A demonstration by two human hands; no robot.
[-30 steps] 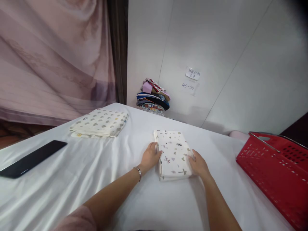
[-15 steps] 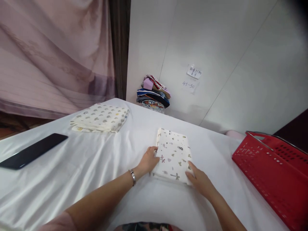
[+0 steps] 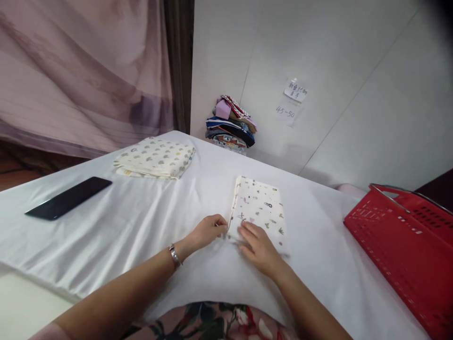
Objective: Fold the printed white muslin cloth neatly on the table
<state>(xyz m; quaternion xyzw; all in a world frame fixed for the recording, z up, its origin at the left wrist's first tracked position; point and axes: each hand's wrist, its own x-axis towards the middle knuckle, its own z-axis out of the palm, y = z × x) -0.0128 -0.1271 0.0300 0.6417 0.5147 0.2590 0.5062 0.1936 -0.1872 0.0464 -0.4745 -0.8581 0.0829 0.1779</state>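
While the nearer right hand [image 3: 261,249] rests fingers atop, thumb apart, the oblong white printed cloth [image 3: 262,200], long axis twelve-to-six, lies two o'clock from the left hand [image 3: 206,232], fingertips bunched, grip unclear!

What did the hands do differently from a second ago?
The right hand let go of the patterned cloth's right edge and moved left onto its near part. The left hand slid down the left edge to the near corner. The phone, other folded cloth and red basket stayed put.
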